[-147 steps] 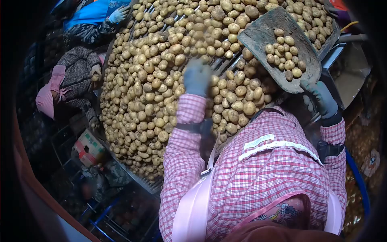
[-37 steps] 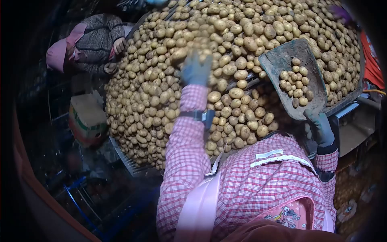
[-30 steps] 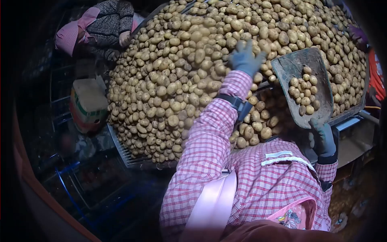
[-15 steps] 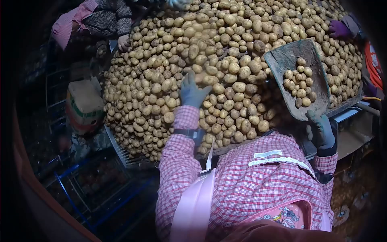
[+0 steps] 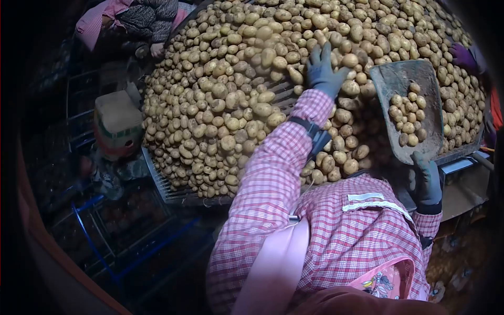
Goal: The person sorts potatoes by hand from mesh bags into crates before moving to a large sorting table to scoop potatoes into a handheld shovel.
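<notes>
My left hand [image 5: 325,72], in a blue-grey glove, reaches out over a heap of potatoes [image 5: 220,105]. Its fingers are spread and rest against the potatoes, holding none that I can see. My right hand [image 5: 428,181], gloved too, grips the near end of a worn scoop [image 5: 429,79]; the handle is mostly hidden by the glove. In the scoop lies a cluster of small potatoes [image 5: 407,114]. Between the left forearm and the heap, bare slats [image 5: 282,95] of the sorting surface show.
Another person's sleeve [image 5: 157,21] and hand [image 5: 157,50] are at the far left edge. A purple-gloved hand [image 5: 463,56] of someone else touches the heap at right. A box-like container [image 5: 118,126] and blue metal frame [image 5: 94,239] stand on the left.
My left hand has swept right and farther out over the heap, and slats show where potatoes lay. My right hand still holds the scoop with its small potatoes.
</notes>
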Demonstrator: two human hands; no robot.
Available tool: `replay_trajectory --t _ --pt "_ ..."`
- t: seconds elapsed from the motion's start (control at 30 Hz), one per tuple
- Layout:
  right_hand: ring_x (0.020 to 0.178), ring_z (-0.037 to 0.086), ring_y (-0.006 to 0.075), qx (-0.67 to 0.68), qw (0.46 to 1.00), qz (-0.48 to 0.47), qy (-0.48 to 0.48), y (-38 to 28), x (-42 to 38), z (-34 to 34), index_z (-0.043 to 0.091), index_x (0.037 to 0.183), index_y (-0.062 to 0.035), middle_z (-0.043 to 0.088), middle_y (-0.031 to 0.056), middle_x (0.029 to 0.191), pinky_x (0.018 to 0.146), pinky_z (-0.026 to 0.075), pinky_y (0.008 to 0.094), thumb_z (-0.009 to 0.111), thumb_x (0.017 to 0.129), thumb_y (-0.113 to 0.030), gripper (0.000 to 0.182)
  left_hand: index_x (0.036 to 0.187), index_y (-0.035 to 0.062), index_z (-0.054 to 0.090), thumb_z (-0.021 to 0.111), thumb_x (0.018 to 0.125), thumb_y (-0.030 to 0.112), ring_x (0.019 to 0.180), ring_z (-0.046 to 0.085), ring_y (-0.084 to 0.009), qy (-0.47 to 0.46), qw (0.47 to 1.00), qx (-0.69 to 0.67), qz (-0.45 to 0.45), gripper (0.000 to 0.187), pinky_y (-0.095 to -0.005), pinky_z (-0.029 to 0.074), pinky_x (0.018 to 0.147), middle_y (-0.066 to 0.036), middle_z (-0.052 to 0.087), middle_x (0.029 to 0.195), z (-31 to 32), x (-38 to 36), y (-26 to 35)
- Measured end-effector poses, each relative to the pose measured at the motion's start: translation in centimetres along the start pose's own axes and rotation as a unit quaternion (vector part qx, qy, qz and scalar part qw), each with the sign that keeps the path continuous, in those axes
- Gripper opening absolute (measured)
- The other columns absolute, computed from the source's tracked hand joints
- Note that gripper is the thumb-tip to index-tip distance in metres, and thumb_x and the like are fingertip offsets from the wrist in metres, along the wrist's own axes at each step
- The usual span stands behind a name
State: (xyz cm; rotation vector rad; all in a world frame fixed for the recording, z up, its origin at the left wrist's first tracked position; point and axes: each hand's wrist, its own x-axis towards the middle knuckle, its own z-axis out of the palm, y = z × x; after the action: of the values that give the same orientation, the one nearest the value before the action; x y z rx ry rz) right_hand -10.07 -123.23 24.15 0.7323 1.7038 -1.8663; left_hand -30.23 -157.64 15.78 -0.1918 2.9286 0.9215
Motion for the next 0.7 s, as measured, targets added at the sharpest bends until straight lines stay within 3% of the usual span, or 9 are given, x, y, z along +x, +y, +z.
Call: replay_trajectory --t 0.17,0.27,0.33,0.4,0.43,0.47,0.57,0.63,0.7 --pt "0.076 0.067 0.0264 0.056 0.997 0.035 0.025 2.0 1.0 -3.0 0.068 0.134 -0.0025 0.07 0.0133 0.098 0.069 0.053 0.0359 0.069 0.085 0.003 0.049 0.162 0.0152 0.038 0.085 0.08 0.048 0.151 0.029 -0.0449 0.065 0.998 -0.015 0.015 0.1 -0.052 0.035 0.123 -0.02 0.029 0.167 3.0 3.5 4.9" --pt "0.077 0.067 0.0272 -0.195 0.958 -0.208 0.037 2.4 -0.3 -1.3 0.068 0.133 -0.0018 0.07 0.0125 0.096 0.069 0.053 0.0368 0.07 0.086 0.002 0.047 0.165 0.0182 0.034 0.081 0.084 0.053 0.155 0.026 -0.0406 -0.036 0.995 -0.025 0.085 0.1 -0.0555 0.03 0.127 -0.013 0.021 0.173 5.9 4.5 6.3" --pt "0.07 0.064 0.0213 -0.21 0.947 -0.236 0.055 1.6 -0.5 0.0 0.069 0.125 -0.0029 0.069 0.0093 0.09 0.063 0.051 0.0324 0.071 0.091 -0.005 0.034 0.166 0.0181 0.032 0.08 0.086 0.049 0.158 0.027 -0.036 -0.095 0.97 -0.144 0.169 0.098 -0.0504 0.029 0.128 -0.01 0.021 0.175 6.0 3.9 5.2" --pt "0.057 0.059 0.0136 -0.074 0.989 -0.11 0.072 0.2 -0.5 1.1 0.071 0.113 -0.004 0.068 0.0057 0.081 0.053 0.048 0.0263 0.072 0.097 -0.016 0.02 0.161 0.0125 0.041 0.086 0.082 0.029 0.151 0.039 -0.0354 0.075 0.965 -0.034 0.248 0.092 -0.0419 0.036 0.124 -0.019 0.038 0.164 3.8 4.4 2.7" --pt "0.053 0.058 0.0123 -0.053 0.993 -0.075 0.073 0.0 -0.5 1.0 0.071 0.108 -0.0039 0.067 0.0051 0.076 0.049 0.046 0.025 0.073 0.098 -0.022 0.021 0.148 0.006 0.051 0.087 0.082 0.03 0.135 0.051 -0.0351 0.088 0.961 -0.114 0.234 0.079 -0.0437 0.045 0.114 -0.021 0.052 0.144 0.4 5.9 0.1" --pt "0.048 0.056 0.0111 -0.032 0.996 -0.04 0.075 -0.3 -0.4 0.9 0.072 0.103 -0.0039 0.066 0.0046 0.071 0.045 0.045 0.0238 0.073 0.1 -0.028 0.024 0.128 0.0023 0.061 0.084 0.085 0.032 0.113 0.061 -0.0334 0.107 0.979 0.004 0.175 0.057 -0.0449 0.053 0.099 -0.019 0.06 0.122 -4.7 6.8 -1.7" --pt "0.041 0.053 0.0134 -0.07 0.995 -0.027 0.067 -1.2 -0.5 1.1 0.071 0.098 -0.0028 0.062 0.0053 0.062 0.04 0.04 0.0253 0.071 0.1 -0.038 0.036 0.146 0.0032 0.054 0.067 0.098 0.048 0.132 0.055 -0.0394 0.206 0.952 0.222 -0.045 0.067 -0.0492 0.053 0.108 -0.025 0.05 0.147 -12.8 9.7 -13.2" --pt "0.038 0.052 0.0146 -0.072 0.996 -0.005 0.049 -1.7 -0.3 1.0 0.071 0.095 -0.0028 0.062 0.0056 0.059 0.037 0.038 0.0262 0.07 0.1 -0.041 0.039 0.166 0.0119 0.032 0.047 0.105 0.063 0.148 0.041 -0.0449 0.094 0.967 0.183 -0.152 0.081 -0.0566 0.047 0.116 -0.029 0.025 0.169 -14.5 11.8 -21.0" --pt "0.037 0.052 0.0155 0.001 0.997 0.037 0.063 -1.6 -0.4 1.4 0.071 0.094 -0.0042 0.063 0.0055 0.058 0.036 0.038 0.0268 0.071 0.1 -0.039 0.036 0.167 0.0175 0.029 0.045 0.104 0.066 0.15 0.038 -0.0474 0.068 0.96 0.193 -0.189 0.081 -0.0605 0.045 0.116 -0.03 0.023 0.169 -13.8 11.8 -16.4"
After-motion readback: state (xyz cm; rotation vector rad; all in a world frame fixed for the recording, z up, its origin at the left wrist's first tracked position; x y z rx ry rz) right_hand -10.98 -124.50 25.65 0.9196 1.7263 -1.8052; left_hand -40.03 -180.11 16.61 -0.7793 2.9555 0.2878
